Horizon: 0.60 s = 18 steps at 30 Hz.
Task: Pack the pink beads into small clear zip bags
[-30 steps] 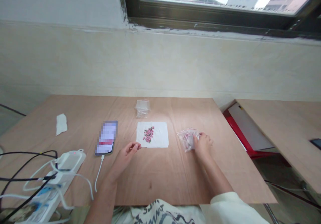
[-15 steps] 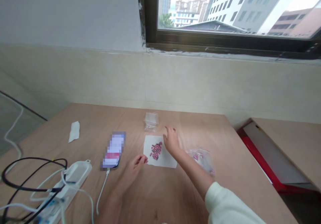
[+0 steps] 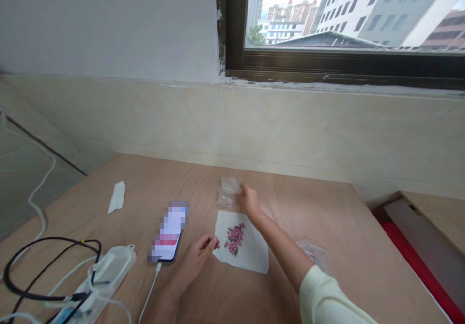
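Head-camera view looking down on a wooden tabletop (image 3: 308, 208). The right hand (image 3: 250, 201), its forearm extending from a cream sleeve (image 3: 319, 297) at 5 o'clock, lay with its fingertips (image 3: 243, 190) against the right edge of a clear plastic bag (image 3: 227, 194). The bag sat at 9 o'clock from that hand, its long axis tilted from 1 to 7 o'clock, and the right hand was the nearer of the two. The fingers were drawn together at the bag, but whether they were clamped on it could not be told. The left hand (image 3: 198, 256) was farther from the bag, its thumb and fingers closed in a pinch with nothing visible between them, just beside the left edge of a white paper sheet (image 3: 252, 254). Pink and dark beads (image 3: 235, 238) lay clustered on the sheet, at 6 o'clock from the right hand. A second plastic bag (image 3: 315, 255) lay at 4 o'clock from that hand. A pixelated smartphone (image 3: 169, 231), a white power strip (image 3: 109, 275) and a folded tissue (image 3: 116, 196) lay toward 9 o'clock
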Each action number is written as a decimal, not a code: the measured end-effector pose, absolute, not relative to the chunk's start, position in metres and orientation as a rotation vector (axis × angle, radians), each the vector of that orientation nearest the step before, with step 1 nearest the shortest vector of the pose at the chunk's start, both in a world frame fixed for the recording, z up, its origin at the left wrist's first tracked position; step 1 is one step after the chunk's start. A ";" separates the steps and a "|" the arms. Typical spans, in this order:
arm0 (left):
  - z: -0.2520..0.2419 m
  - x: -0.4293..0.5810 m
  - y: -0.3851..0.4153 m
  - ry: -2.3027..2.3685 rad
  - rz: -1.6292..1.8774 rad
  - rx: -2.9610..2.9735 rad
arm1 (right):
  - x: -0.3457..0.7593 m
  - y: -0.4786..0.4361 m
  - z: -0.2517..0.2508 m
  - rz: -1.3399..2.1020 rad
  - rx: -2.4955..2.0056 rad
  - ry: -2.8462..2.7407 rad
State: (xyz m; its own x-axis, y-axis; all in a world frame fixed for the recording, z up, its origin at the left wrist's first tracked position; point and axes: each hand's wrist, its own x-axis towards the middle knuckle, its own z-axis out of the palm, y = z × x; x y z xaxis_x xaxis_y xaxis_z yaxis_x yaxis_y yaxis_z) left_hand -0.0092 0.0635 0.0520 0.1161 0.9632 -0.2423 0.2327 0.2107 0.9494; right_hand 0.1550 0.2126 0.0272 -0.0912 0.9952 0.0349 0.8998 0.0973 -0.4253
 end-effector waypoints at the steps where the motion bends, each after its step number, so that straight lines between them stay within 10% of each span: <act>1: 0.053 -0.008 0.065 1.354 0.815 1.263 | 0.160 0.210 0.028 0.450 -1.841 -2.050; 18: 0.071 0.011 0.050 1.240 0.851 1.241 | 0.198 0.066 0.051 1.525 -1.191 -0.984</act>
State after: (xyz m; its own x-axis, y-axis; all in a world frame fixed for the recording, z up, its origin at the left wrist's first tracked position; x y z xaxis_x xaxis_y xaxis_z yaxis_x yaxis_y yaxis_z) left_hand 0.0106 0.0496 0.0705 0.1845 0.9601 -0.2103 0.1493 0.1842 0.9715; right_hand 0.1979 0.0655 0.0509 -0.0937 0.9689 -0.2290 -0.1909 -0.2433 -0.9510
